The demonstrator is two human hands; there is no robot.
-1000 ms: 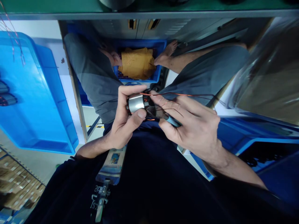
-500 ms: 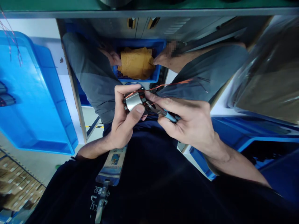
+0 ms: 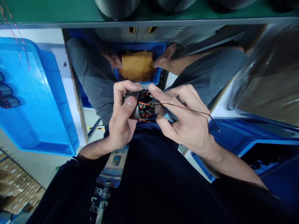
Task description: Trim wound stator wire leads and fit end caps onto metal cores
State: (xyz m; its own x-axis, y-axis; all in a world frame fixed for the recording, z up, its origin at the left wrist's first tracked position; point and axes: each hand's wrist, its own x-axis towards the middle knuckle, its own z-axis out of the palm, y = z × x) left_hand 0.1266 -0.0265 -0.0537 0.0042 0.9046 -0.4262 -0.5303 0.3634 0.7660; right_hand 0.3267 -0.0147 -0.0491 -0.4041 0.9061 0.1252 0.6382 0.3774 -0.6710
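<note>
My left hand (image 3: 122, 116) is wrapped round a round metal motor core (image 3: 134, 93), its thumb pressed on the side. Copper windings (image 3: 144, 105) show at the core's open end, which faces right. Closed round blue-handled pliers (image 3: 168, 115) is my right hand (image 3: 187, 115); the pliers' metal jaws reach the core's right end, and their tips are hard to make out. A dark red wire (image 3: 187, 108) runs from the core across my right fingers.
A blue tray (image 3: 35, 109) at the left holds several similar cores (image 3: 9, 96). A blue bin (image 3: 162, 46) with yellow paper (image 3: 137, 65) lies between the feet. The green table edge (image 3: 70, 14) spans the top; a blue crate (image 3: 247, 146) is at right.
The core has turned so its wound end shows more. The long wire now crosses my right hand instead of pointing away above it. More of the green table has come into view.
</note>
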